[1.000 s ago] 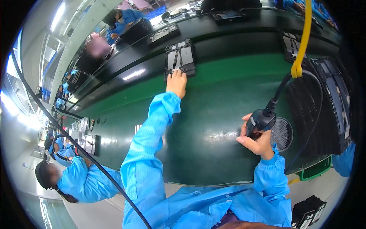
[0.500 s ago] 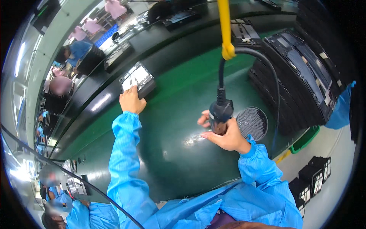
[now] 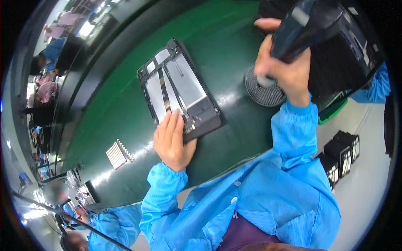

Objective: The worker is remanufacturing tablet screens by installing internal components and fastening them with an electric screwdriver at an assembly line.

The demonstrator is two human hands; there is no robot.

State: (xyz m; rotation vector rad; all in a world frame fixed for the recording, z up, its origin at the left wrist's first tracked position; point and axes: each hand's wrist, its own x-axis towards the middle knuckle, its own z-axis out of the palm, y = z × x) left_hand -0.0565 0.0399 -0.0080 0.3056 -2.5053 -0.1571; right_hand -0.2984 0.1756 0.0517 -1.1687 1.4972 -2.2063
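Observation:
A tablet chassis, black-framed with pale panels and ribbon cables inside, lies face up on the green bench. My left hand is closed on its near end, fingers on top and thumb by the near side. Farther right, my right hand is wrapped round a dark corded power driver, slightly blurred. Below that hand sits a round, perforated screw tray, partly hidden. A pale tip shows over the tray's surface; whether it touches is unclear.
A tall stack of black tablet chassis stands at the right edge. A finned metal piece lies on the bench's left. Beyond the bench edge are a green bin and black stacks on the floor. A person's blue sleeve shows lower left.
The tablet chassis has come toward me from the far left with my left hand. My right hand has carried the driver up and right, over the screw tray.

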